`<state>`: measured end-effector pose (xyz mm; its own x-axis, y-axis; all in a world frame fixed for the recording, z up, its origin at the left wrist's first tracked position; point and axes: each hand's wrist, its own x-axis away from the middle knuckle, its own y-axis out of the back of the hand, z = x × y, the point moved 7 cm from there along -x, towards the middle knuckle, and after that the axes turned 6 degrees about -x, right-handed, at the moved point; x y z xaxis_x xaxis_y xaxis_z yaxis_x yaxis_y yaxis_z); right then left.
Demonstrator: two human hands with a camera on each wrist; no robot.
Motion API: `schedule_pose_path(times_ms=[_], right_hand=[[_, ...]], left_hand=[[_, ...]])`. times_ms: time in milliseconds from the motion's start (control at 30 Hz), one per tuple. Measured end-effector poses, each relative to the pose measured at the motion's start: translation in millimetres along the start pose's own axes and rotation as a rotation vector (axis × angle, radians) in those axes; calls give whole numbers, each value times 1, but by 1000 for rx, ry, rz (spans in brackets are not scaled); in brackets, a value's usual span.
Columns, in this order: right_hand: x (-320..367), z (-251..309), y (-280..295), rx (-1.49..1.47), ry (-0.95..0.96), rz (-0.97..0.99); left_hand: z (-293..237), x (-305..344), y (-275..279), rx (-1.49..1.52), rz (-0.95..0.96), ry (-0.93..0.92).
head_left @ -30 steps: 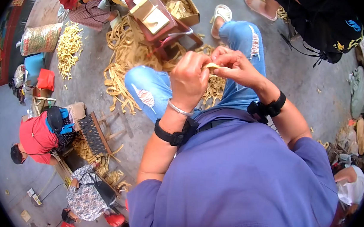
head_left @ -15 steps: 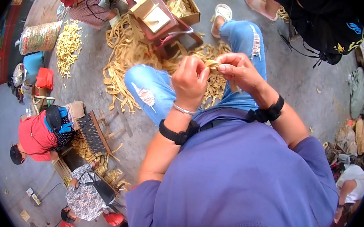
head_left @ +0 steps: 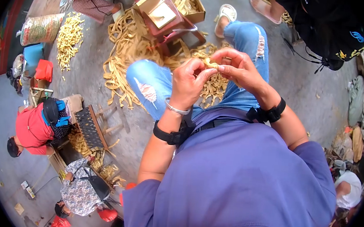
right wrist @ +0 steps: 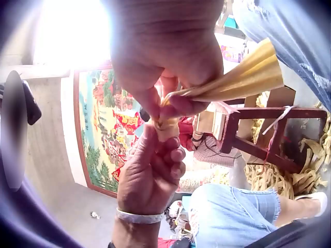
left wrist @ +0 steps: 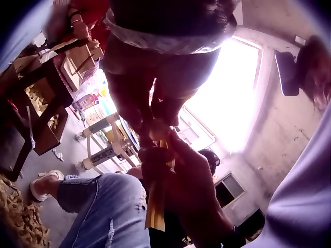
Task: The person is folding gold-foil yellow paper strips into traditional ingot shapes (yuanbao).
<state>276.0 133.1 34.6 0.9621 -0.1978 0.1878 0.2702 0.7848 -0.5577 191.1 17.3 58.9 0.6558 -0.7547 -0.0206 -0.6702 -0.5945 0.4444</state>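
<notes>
In the head view, your left grip (head_left: 188, 86) and right grip (head_left: 238, 68) meet above your knees, the fingertips of both pinching a small yellow strip (head_left: 210, 64). Ahead, a cardboard box (head_left: 200, 15) holds more tan strips, and a loose pile (head_left: 126, 52) spreads over the concrete floor (head_left: 289, 71).

In the left wrist view, the strip hangs down from your curled fingers, against a bright window (left wrist: 227, 98).

In the right wrist view, both grips pinch the strip's narrow end, and its wide end fans toward a red-brown wooden frame (right wrist: 258, 150). A painted panel (right wrist: 106, 134) covers the wall.
</notes>
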Motion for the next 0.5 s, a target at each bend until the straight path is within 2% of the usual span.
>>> schedule_pose_path(times_ms=[100,133,167,267,367,433,500], right_hand=[[0,11,-4,179,30,69],[1,22,-6,292,118,97],[1,32,0,442,113,69],[1,41,8,512,203,60],[-1,47,-6,612,271,45],[1,49,-10,608,315,-9],[0,39,-8,455,286,-51]], left_hand=[[3,6,0,532,178,218],[4,7,4,554,206,167],[6,8,12,582,210,182],[11,11,28,645,245,206],[22,6,34,731,146,257],[19,5,38,808,37,215],[9,6,36,776,-11,164]])
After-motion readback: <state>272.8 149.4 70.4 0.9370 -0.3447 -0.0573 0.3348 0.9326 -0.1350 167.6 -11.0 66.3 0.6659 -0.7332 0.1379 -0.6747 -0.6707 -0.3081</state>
